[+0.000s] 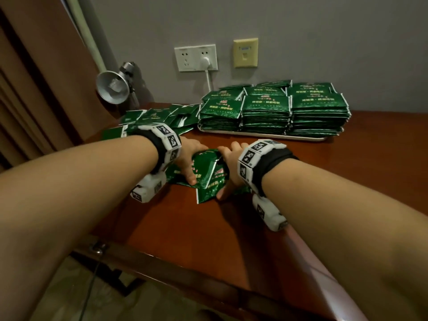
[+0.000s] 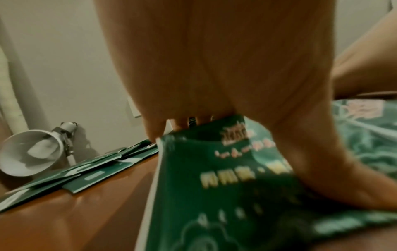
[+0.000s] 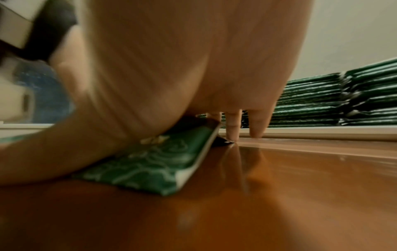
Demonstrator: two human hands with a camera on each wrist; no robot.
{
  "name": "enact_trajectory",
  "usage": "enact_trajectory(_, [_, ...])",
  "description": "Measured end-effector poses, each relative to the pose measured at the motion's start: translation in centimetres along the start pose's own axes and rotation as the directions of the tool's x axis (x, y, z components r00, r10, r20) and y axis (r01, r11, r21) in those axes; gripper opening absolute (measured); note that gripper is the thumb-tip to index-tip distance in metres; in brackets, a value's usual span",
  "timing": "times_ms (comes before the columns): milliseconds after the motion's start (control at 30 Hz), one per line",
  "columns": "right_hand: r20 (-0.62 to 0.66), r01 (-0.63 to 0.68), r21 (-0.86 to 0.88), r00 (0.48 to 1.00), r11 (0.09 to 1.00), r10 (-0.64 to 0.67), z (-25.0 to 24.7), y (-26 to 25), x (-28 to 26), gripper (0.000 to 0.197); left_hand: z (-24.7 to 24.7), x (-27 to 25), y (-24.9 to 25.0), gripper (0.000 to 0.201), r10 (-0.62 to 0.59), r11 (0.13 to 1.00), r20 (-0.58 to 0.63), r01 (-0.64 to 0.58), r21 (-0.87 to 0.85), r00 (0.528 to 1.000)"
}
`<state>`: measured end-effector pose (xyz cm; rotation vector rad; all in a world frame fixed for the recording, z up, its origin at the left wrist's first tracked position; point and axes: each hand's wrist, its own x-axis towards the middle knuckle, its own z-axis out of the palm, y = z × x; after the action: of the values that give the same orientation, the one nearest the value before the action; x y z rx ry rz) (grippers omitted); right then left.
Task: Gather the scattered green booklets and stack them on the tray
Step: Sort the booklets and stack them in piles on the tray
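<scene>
On the desk (image 1: 208, 228), between both hands: a small bunch of booklets (image 1: 203, 179), gripped by left hand (image 1: 188, 156) and right hand (image 1: 228, 163), thumbs on top. Behind, near the wall: tray (image 1: 261, 135) bearing tall green stacks (image 1: 266, 112). Left, beside lamp (image 1: 113, 86): loose booklets (image 1: 162, 119).

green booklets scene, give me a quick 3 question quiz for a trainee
1. True or false: the tray already holds stacked booklets.
2. The loose pile lies on which side of the tray: A left, B right, C in front?
3. What do the left hand and right hand grip between them?

Key: 1 true. 2 A. 3 a small bunch of green booklets on the table.
</scene>
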<state>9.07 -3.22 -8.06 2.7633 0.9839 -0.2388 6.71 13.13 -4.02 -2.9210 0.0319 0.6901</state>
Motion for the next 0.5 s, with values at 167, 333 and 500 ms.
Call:
enact_trajectory(167, [-0.011,-0.030,0.014,0.999,0.999,0.030,-1.0,-0.8,-1.6,0.130,1.3,-1.8,-0.2,0.050,0.022,0.997,-0.217,-0.036,-0.062,0.976])
enact_trajectory(333, [-0.076,-0.007,0.138,0.997,0.990,0.018,-1.9,0.1,-4.2,0.075,1.6,-4.7,-0.8,0.034,-0.017,0.987,-0.402,-0.049,-0.153,0.915])
enact_trajectory(500, [-0.112,-0.073,0.196,0.989,0.978,0.096,-2.8,1.7,-6.8,0.070,-0.1,-7.9,-0.5,0.029,-0.013,0.969,-0.444,-0.097,-0.225,0.896])
